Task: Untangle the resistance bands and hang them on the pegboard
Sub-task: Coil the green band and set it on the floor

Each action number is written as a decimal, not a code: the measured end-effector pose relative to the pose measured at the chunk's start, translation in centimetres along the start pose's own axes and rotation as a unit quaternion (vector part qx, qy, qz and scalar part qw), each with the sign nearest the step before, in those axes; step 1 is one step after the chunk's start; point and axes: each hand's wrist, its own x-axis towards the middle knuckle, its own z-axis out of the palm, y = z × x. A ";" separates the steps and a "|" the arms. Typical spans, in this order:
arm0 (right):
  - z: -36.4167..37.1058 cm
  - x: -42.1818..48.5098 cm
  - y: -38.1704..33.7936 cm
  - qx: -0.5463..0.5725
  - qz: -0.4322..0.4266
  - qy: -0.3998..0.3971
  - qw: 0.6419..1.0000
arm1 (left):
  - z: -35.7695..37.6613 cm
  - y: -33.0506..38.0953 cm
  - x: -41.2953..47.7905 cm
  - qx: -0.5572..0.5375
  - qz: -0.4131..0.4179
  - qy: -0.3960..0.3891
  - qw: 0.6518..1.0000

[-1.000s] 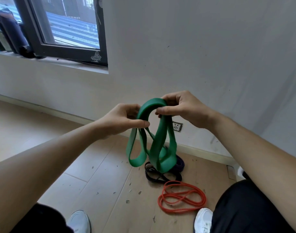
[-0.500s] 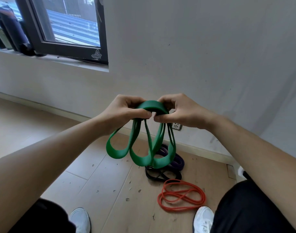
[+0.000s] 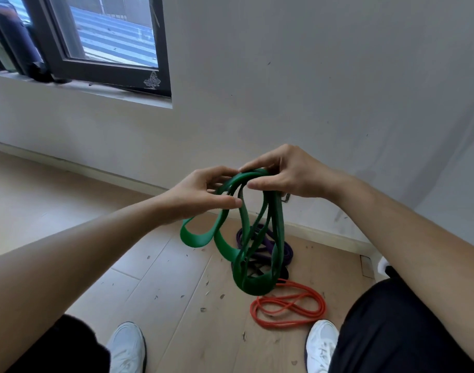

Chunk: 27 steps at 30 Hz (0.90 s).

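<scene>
Two bare hands are up at the top of the green band (image 3: 254,286), and everything else in the room sits around that band. The left hand (image 3: 201,195) comes in at its upper left, with the thumb and fingers closed in a pinch on one flat strand just below the crown. The right hand (image 3: 287,173) is at its upper right, fingers curled over the crown and thumb pressed in from the near side, so it grips the band too. The two hands nearly touch across the top.

From them the green band hangs free of the floor (image 3: 163,292) in several twisted loops. One short loop swings out to the lower left, and the longer ones drop straight down and cross each other.

Right behind those long loops a purple band (image 3: 287,251) lies heaped on the boards, with a black band (image 3: 283,272) under its near edge. I can't tell how those two are tangled, because the green loops cover most of them. Just below and to the right of the green band's lowest loop, an orange band (image 3: 287,305) lies coiled on the floor.

Farther below stand two white shoes, the left shoe (image 3: 127,345) off to the left and the right shoe (image 3: 322,345) off to the right. Behind the green band is a pale wall (image 3: 311,76), with a dark-framed window (image 3: 109,36) far up to the left.
</scene>
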 end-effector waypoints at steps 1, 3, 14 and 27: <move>-0.1 -0.1 0.0 -0.020 0.006 0.009 1.000 | 0.5 -0.2 -0.2 0.013 -0.001 -0.001 1.000; -0.3 -0.5 0.2 -0.065 0.017 0.014 0.998 | 1.9 -0.6 -0.6 0.030 -0.006 -0.003 1.000; -1.0 -2.7 1.3 0.004 0.017 0.050 0.999 | 9.9 -0.3 -1.6 0.012 0.009 0.126 0.992; 0.5 -5.2 2.1 0.201 0.067 0.047 0.976 | 15.1 -4.7 -1.4 -0.006 0.041 0.238 0.970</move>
